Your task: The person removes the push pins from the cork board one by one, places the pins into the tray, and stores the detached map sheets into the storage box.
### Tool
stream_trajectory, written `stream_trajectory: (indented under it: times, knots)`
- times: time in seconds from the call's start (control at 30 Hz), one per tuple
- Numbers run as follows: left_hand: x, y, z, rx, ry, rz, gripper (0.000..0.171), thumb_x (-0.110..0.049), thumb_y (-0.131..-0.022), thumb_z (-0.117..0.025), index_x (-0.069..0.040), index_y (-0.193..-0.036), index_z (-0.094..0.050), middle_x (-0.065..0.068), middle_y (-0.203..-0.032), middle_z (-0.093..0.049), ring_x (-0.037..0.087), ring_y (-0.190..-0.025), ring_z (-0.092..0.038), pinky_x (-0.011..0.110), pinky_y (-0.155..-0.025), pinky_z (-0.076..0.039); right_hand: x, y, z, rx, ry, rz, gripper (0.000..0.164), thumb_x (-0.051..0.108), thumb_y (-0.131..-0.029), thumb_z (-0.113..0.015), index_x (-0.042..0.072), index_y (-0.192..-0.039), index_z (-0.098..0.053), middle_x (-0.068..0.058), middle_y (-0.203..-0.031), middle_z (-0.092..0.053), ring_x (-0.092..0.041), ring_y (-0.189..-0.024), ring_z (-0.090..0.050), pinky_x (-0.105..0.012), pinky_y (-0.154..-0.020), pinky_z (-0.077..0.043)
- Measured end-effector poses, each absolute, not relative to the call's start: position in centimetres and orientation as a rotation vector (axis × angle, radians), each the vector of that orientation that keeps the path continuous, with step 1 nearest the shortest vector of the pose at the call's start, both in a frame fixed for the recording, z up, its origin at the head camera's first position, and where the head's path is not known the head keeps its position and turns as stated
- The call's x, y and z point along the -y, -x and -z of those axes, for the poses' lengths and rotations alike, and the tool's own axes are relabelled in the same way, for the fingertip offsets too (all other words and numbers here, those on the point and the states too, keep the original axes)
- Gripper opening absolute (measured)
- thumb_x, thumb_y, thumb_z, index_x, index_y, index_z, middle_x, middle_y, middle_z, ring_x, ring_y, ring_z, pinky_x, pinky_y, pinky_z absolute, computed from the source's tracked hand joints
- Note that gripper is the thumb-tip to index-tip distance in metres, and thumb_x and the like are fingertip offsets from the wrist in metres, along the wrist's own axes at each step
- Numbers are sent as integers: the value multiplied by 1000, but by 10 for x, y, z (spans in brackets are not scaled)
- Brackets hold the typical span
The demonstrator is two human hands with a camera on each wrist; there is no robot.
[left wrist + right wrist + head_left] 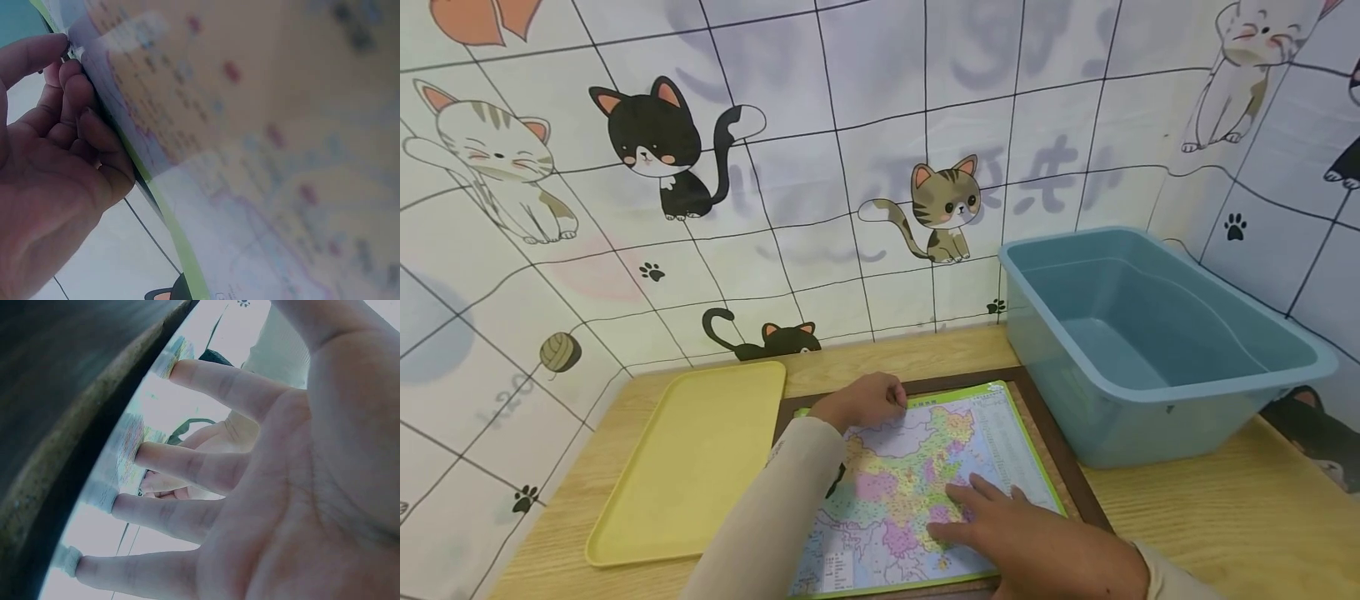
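Observation:
A map [880, 487] with a green border lies on a cork board with a dark brown frame [1063, 446]. At the map's top edge is my left hand [867, 402]. In the left wrist view its thumb and index finger pinch a small dark thing [65, 57] against that edge; its kind is too small to tell. The other fingers of the left hand [56, 150] are curled. My right hand [1030, 533] rests on the lower right of the map with fingers spread. Seen from the right wrist, its fingertips [144, 453] touch the map's surface.
To the left of the board lies a yellow tray [700, 458] on the wooden table [561, 500]. A deep blue-grey plastic tub [1097, 425] stands right of the board. Behind them rises a wall [850, 275] covered in cat-patterned sheeting.

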State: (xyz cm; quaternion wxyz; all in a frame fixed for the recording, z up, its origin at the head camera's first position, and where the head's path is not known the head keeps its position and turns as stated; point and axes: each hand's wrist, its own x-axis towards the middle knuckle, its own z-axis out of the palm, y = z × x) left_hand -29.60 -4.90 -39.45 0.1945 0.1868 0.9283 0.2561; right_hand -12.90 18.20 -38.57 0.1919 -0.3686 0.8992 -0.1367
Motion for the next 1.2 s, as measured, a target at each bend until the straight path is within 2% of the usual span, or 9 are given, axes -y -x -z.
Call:
stream_trajectory:
  times: [0.4,0.63,0.87,0.93,1.2]
  knots:
    - [50,297,399,-2599,-519,-732,4,-18,-96,-66,-14,-95,-66,-2,-92,-64,12,-77,-56,29,-70,-47,-183,127,386,-2522,1023,395,74,65,-74,-77,41,-140,-54,-10,-154,-42,-48,-141,-38,-72,-93,-43]
    - [51,299,400,-2603,-507,-750,4,-19,-96,-66,-16,-94,-65,-2,-91,-64,13,-76,-56,29,-68,-47,-186,129,390,-2502,1037,426,79,69,-72,-75,42,-142,-51,-8,-156,-39,-48,-143,-36,-74,-96,-40]
    - [53,298,404,-2650,-564,-696,8,-22,-99,-61,-17,-93,-63,-2,-89,-61,12,-73,-52,30,-68,-45,-188,141,416,-2522,1120,390,80,72,-70,-73,45,-142,-49,-9,-154,-38,-53,-138,-39,-77,-81,-43]
    - [53,297,403,-2668,-597,-670,10,-23,-100,-59,-17,-93,-61,-1,-88,-60,13,-72,-51,30,-68,-44,-186,139,411,-2508,1079,392,80,70,-71,-75,45,-142,-49,-9,-155,-38,-52,-140,-37,-77,-86,-42]
    - [58,295,398,-2754,-680,-604,9,-19,-100,-57,-18,-92,-60,-4,-80,-59,11,-69,-50,29,-67,-43,-183,134,396,-2529,1070,356,79,68,-71,-75,41,-142,-52,-10,-154,-41,-51,-139,-39,-75,-86,-44]
